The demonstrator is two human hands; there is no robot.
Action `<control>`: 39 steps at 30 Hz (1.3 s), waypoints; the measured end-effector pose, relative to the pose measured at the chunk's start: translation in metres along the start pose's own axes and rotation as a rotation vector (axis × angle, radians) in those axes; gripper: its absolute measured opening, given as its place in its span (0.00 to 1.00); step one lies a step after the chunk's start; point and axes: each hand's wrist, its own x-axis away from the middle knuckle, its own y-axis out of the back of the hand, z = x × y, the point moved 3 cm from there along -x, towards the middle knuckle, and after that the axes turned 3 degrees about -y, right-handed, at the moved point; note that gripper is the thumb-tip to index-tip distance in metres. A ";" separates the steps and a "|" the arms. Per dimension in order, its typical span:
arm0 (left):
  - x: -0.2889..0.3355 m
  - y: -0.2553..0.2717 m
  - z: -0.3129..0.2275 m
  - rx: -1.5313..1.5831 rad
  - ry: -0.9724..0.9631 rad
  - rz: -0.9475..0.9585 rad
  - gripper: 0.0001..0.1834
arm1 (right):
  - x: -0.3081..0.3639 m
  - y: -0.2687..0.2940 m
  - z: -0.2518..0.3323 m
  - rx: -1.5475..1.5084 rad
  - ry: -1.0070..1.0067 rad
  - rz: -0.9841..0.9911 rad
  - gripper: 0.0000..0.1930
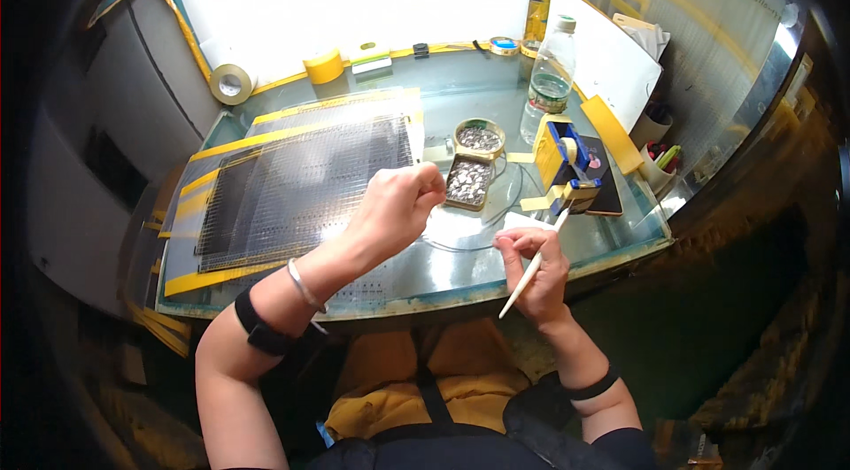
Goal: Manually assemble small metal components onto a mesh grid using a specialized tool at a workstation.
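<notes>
My left hand [397, 209] is raised over the right edge of a dark, fine-lined sheet [292, 187] edged with yellow tape. Its fingers are pinched together; whatever they hold, if anything, is too small to make out. A slim white pen-like stick [532, 269] rests in my right hand [541, 273], with the fingers closed round it at the table's front edge. Just beyond the hands sit a rectangular tin [468, 202] and a round tin [478, 123], both filled with small silvery bits.
A tape dispenser [560, 156] stands on the right, near a half-filled plastic bottle [552, 72]. Tape rolls, a yellow one [324, 66] and a tan one [232, 84], lie toward the back. A pen cup [657, 165] is at the right edge of the glass table [425, 293].
</notes>
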 end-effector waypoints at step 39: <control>0.242 0.053 0.042 -0.591 0.242 -0.081 0.29 | 0.045 0.204 -0.021 0.723 -0.135 -0.565 0.09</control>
